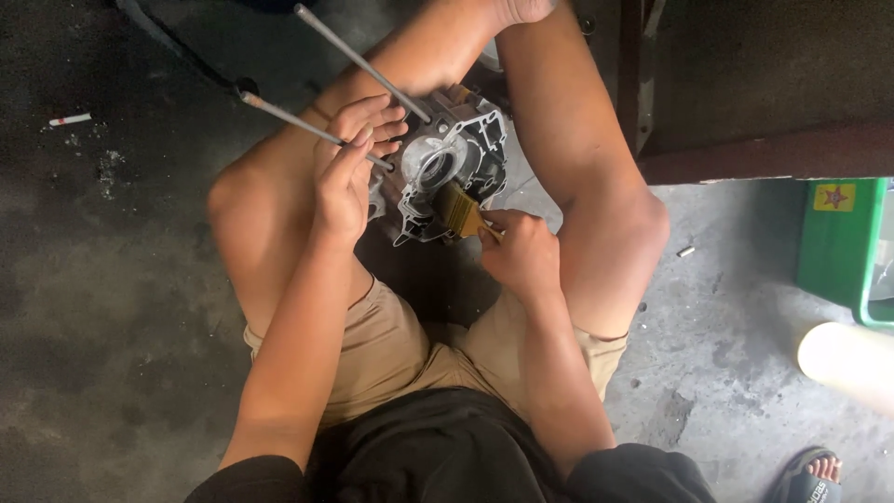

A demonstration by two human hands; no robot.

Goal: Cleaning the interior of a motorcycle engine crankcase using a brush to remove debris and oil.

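Black sleeves (pixel 438 456) and tan shorts (pixel 391 349) nearest the lens, bare knees spread wide over a grey concrete floor (pixel 102 307). Between the knees, low on the floor: a grey cast-metal engine casing (pixel 456 168) with a round bore, tilted toward the viewer. Out of its upper left side, two long thin metal rods (pixel 307 126), slanting up and to the left, well past the knee. Far right: a green plastic crate (pixel 838 247), and below it a pale cylinder (pixel 847 363), both apart from the work. Bottom right corner: a sandalled foot (pixel 810 475), someone else's.

Left hand (pixel 349 172) rested against the casing's left edge, fingers curled loosely around the lower rod where it met the metal. Right hand (pixel 521 251) just below the casing, fingers closed on the handle of a small paintbrush (pixel 459 210), yellow-brown bristles pressed against the casing beside the bore. Near the right knee, a tiny metal piece (pixel 686 251) on the floor.
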